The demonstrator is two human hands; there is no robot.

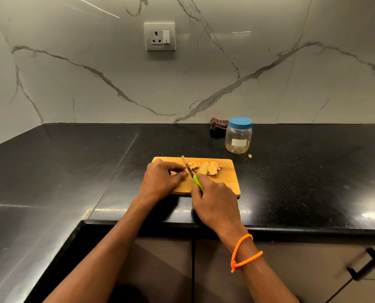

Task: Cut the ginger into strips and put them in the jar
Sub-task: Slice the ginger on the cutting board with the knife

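A wooden cutting board lies on the black counter in front of me. Several pale ginger slices are spread on its far half. My left hand pinches a ginger piece at the left end of the slices, fingers curled. My right hand grips the green handle of a small knife, whose blade points away and rests against the ginger next to my left fingertips. A clear plastic jar with a blue lid on stands behind the board, to the right.
A dark folded cloth lies against the marble wall behind the jar. A small ginger scrap sits on the counter near the jar. A wall socket is above. Cabinet doors with a black handle are below the counter edge.
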